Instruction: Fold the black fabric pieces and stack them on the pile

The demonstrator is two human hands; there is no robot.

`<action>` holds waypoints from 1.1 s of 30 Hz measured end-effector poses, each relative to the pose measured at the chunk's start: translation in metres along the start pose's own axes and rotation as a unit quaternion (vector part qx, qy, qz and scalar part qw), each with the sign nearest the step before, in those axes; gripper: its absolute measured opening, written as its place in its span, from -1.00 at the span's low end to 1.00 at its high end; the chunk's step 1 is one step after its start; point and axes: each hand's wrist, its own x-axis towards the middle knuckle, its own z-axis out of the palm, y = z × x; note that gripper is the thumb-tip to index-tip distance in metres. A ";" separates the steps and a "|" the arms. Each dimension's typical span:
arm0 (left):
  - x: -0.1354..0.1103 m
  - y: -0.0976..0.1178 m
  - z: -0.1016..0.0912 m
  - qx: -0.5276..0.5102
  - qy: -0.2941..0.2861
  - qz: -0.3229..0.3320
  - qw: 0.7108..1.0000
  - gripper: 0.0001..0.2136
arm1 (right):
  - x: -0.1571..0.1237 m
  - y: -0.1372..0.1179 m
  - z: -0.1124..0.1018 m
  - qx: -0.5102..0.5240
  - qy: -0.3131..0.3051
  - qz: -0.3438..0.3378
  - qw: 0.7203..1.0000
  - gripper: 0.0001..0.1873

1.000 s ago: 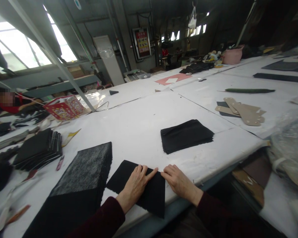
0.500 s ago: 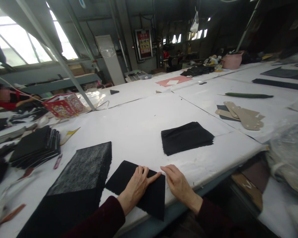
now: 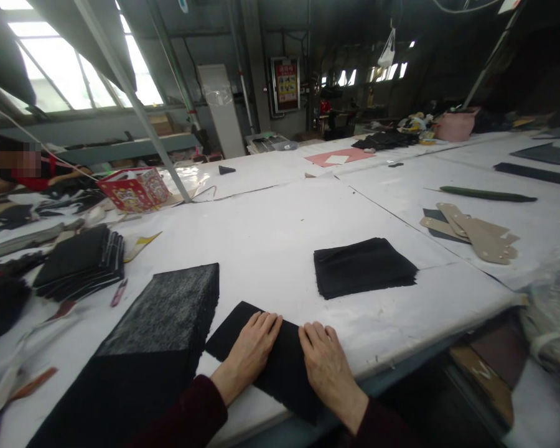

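Note:
A black fabric piece (image 3: 284, 361) lies flat near the table's front edge, its lower corner reaching the edge. My left hand (image 3: 253, 348) rests on it, fingers stretched side by side along its far edge. My right hand (image 3: 325, 361) lies over its right end, fingertips also at the far edge, slightly bent. Both thumbs are mostly hidden. Just left is a stack of larger black fabric pieces (image 3: 140, 386) with a grey fuzzy panel (image 3: 168, 311) on top. Beyond my right hand sits a neat pile of black fabric pieces (image 3: 364, 267).
On the white table (image 3: 270, 230) lie beige templates (image 3: 483, 236) and a long green cucumber-like object (image 3: 488, 194) at right. Folded dark pieces (image 3: 81, 261), a small pink-handled tool (image 3: 118, 293) and a red patterned box (image 3: 133, 190) are left. A co-worker (image 3: 32, 168) sits far left.
My right hand has moved from beside the fabric's right corner onto its right end. My left index finger, earlier stretched out to the right, is now drawn in beside the others. The view has shifted slightly.

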 end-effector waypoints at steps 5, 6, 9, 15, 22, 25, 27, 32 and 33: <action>-0.001 -0.041 -0.008 -0.022 -0.029 -0.069 0.997 -0.58 | -0.033 0.022 -0.009 0.007 0.032 0.029 0.999 -0.46; 0.002 -0.048 -0.012 -0.037 -0.031 -0.084 0.995 -0.66 | -0.035 0.025 -0.011 0.013 0.031 0.033 0.999 -0.50; 0.012 -0.056 -0.023 -0.086 -0.026 -0.112 0.990 -0.82 | -0.024 0.028 -0.018 0.065 0.015 0.057 0.996 -0.70; 0.015 -0.038 -0.029 -0.142 -0.019 -0.049 0.988 -0.84 | 0.010 0.022 -0.013 0.185 0.004 0.079 0.980 -0.42; 0.034 -0.019 -0.028 -0.327 -0.019 -0.091 0.940 -0.89 | -0.001 0.086 -0.020 0.289 -0.045 0.149 0.945 -0.45; 0.080 0.002 -0.032 -0.381 0.000 -0.075 0.921 -0.93 | 0.017 0.144 -0.061 0.249 -0.048 0.142 0.957 -0.59; 0.122 0.020 -0.036 -0.387 0.061 -0.075 0.917 -0.90 | 0.040 0.183 -0.090 0.180 -0.061 0.125 0.974 -0.63; 0.223 0.050 -0.038 -0.348 0.207 -0.111 0.908 -0.93 | 0.102 0.260 -0.119 -0.023 -0.096 0.141 0.985 -0.64; 0.239 0.052 -0.035 -0.338 0.205 -0.132 0.909 -0.94 | 0.112 0.271 -0.116 -0.036 -0.098 0.146 0.984 -0.64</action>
